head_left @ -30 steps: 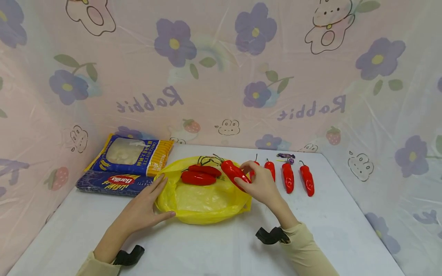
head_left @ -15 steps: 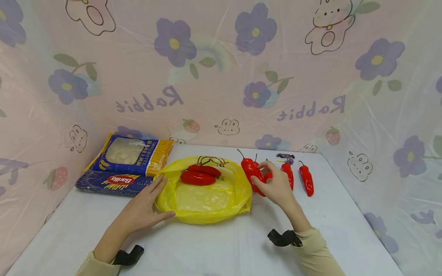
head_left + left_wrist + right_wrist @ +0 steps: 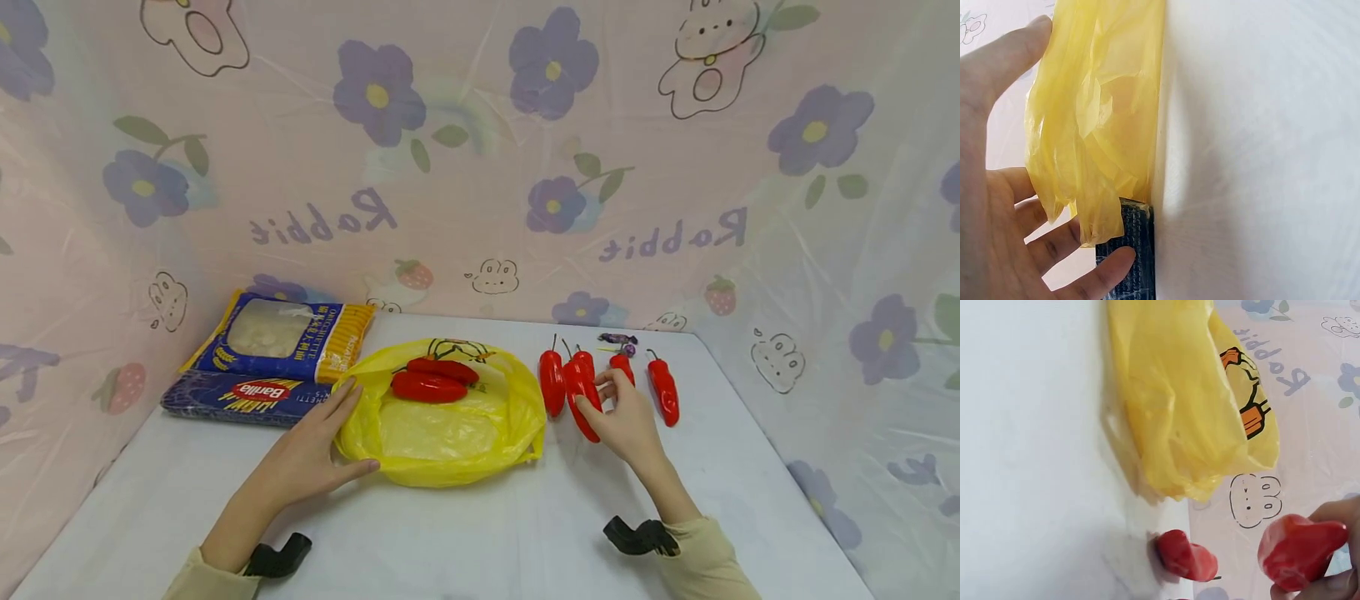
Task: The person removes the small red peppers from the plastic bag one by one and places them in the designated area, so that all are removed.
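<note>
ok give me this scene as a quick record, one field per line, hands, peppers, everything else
left hand: touches the left side of the yellow plastic bag, fingers spread
right hand: pinches the held red chili pepper, right of the bag
inside bag: two red chili peppers
loose: four red chili peppers, right of the bag, one partly behind the held one
pasta: orecchiette pack behind Barilla spaghetti pack, back left
back right: purple-wrapped items, possibly candy
surface: white table
</note>
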`<state>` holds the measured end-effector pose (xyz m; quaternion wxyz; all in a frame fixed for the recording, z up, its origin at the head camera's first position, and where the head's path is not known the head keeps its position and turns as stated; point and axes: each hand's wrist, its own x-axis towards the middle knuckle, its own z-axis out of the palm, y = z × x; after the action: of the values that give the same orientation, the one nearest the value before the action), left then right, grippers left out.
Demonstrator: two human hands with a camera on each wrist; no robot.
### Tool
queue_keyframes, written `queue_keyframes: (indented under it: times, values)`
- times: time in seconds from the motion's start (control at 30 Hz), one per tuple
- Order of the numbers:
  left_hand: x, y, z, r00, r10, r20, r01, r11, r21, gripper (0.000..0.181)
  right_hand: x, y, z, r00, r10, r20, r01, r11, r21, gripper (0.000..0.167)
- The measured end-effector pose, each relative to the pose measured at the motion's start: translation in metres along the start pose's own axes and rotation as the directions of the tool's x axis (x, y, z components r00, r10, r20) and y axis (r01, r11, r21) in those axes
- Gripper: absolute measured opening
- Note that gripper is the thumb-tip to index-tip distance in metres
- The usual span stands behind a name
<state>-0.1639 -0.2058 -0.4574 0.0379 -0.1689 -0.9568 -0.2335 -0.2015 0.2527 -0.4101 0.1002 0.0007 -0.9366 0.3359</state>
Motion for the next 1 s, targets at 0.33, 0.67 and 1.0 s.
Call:
queue_keyframes:
  times: [0.33, 0.67, 1.0]
  values:
    - [-0.001, 0.002, -0.004, 1.0, 0.002, 0.016, -0.002, 1.0, 0.005, 0.117, -0.022, 0.013, 0.007, 0.996, 0.09, 0.023, -0.09, 0.996, 0.006, 0.043]
    - [-0.001, 0.001, -0.002, 1.0, 0.005, 0.012, -0.005, 1.0, -0.005, 0.116, -0.034, 0.023, 0.023, 0.984, 0.166, 0.064, -0.167, 0.986, 0.008, 0.042]
    - [0.001, 0.001, -0.003, 1.0, 0.0, 0.017, 0.0, 1.0, 0.0, 0.117, -0.037, 0.03, 0.038, 0.979, 0.189, 0.081, -0.19, 0.982, 0.012, 0.046]
